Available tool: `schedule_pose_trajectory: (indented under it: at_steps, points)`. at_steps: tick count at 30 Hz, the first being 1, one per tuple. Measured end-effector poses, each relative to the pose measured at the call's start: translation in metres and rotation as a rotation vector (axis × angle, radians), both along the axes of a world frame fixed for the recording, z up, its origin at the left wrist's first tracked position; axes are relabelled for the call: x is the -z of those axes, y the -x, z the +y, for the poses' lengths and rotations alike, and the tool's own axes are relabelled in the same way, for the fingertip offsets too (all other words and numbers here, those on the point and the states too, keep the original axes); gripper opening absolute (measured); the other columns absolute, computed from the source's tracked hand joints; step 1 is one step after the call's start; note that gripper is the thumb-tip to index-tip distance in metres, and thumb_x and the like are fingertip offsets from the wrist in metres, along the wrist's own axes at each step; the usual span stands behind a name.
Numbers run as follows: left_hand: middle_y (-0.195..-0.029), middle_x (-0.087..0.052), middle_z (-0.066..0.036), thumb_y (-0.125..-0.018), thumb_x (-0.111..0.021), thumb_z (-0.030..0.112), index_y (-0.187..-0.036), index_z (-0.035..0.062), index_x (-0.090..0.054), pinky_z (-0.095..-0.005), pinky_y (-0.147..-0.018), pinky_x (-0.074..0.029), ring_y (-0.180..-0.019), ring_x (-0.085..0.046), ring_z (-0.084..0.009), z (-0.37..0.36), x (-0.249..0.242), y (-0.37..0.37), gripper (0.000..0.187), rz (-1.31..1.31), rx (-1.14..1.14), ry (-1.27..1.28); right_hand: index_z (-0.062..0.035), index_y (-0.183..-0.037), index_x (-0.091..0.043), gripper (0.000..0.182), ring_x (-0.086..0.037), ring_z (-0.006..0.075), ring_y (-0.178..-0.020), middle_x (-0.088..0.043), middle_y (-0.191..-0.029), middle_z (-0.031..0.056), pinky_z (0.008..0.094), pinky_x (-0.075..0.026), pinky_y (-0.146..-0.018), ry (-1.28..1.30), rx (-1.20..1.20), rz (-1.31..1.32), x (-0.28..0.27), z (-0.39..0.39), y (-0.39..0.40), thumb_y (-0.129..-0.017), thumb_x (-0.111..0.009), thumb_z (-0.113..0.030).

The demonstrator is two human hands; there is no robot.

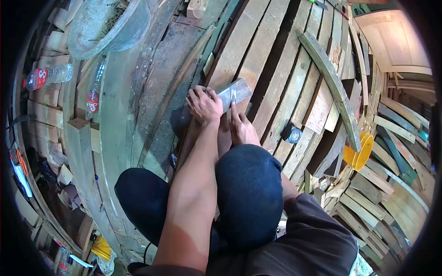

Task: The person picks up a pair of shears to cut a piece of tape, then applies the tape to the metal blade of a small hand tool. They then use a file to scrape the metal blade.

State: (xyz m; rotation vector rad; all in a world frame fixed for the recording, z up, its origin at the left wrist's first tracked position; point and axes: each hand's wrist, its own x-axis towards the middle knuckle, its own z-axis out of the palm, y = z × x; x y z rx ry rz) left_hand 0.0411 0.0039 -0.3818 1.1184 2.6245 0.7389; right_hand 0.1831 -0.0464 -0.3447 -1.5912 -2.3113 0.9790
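Observation:
A grey flat block [241, 87] with a smooth worn face lies on the wooden planks in front of my knees. My left hand [204, 105] is closed over its left end, fingers curled on top. My right hand [243, 130] comes from behind the right knee, its index finger stretched out onto the block. At that fingertip is a narrow shiny metal piece [233, 95], lying against the block's face. The other right fingers are curled in, and their grip is partly hidden.
A curved wooden beam [332, 82] lies across the planks to the right, with a dark round-topped container [292, 134] nearer me. A yellow round object [360, 149] sits farther right. At left are a cloudy basin [129, 30] and plastic bottles [60, 73].

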Motion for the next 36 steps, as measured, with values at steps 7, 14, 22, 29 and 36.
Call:
schedule_pose_trajectory:
  at_steps: [7,14,22,29,36]
  points:
    - [-0.096,-0.058,-0.018,-0.086,-0.056,0.023,-0.089,0.0048,-0.056,-0.0489,-0.089,-0.044,-0.092,-0.057,-0.0401,0.0,0.002,0.001,0.018,0.036,0.002,0.0,-0.003,-0.152,-0.025,0.074,-0.066,0.0477,-0.079,-0.06,-0.106,0.0305,0.0516,-0.055,-0.068,0.017,0.031,-0.021,-0.001,-0.012,0.007,-0.086,-0.057,-0.005]
    - [-0.096,-0.059,-0.017,-0.086,-0.055,0.021,-0.089,0.0062,-0.058,-0.0492,-0.086,-0.044,-0.092,-0.057,-0.039,-0.001,0.003,-0.001,0.015,0.024,0.004,-0.019,-0.0024,-0.151,-0.029,0.068,-0.066,0.0464,-0.076,-0.06,-0.102,0.0297,0.0518,-0.055,-0.066,-0.007,0.035,-0.025,0.0,0.009,0.002,-0.09,-0.057,-0.009]
    - [-0.096,-0.058,-0.018,-0.084,-0.056,0.018,-0.09,0.0065,-0.057,-0.0517,-0.086,-0.044,-0.093,-0.056,-0.0408,0.0,0.006,0.001,0.013,-0.025,0.021,-0.006,-0.0003,-0.15,-0.029,0.066,-0.064,0.0495,-0.078,-0.06,-0.104,0.0304,0.053,-0.054,-0.069,-0.066,0.051,0.039,-0.007,0.026,0.004,-0.089,-0.055,-0.006]
    - [-0.095,-0.058,-0.019,-0.084,-0.055,0.019,-0.09,0.0054,-0.057,-0.0523,-0.085,-0.045,-0.092,-0.056,-0.0412,0.0,0.005,0.0,0.015,-0.001,0.014,-0.002,0.0,-0.152,-0.024,0.073,-0.065,0.0485,-0.08,-0.06,-0.102,0.0313,0.0521,-0.055,-0.068,-0.054,0.032,-0.03,-0.007,0.027,0.003,-0.087,-0.057,-0.008]
    - [-0.101,-0.057,-0.018,-0.086,-0.055,0.021,-0.093,0.0052,-0.057,-0.0537,-0.085,-0.044,-0.098,-0.054,-0.0425,0.003,0.006,0.002,0.017,-0.021,0.012,-0.01,0.0,-0.151,-0.025,0.07,-0.066,0.0484,-0.075,-0.059,-0.105,0.0309,0.0512,-0.056,-0.063,-0.052,0.014,-0.085,-0.003,0.007,0.001,-0.089,-0.056,-0.011]
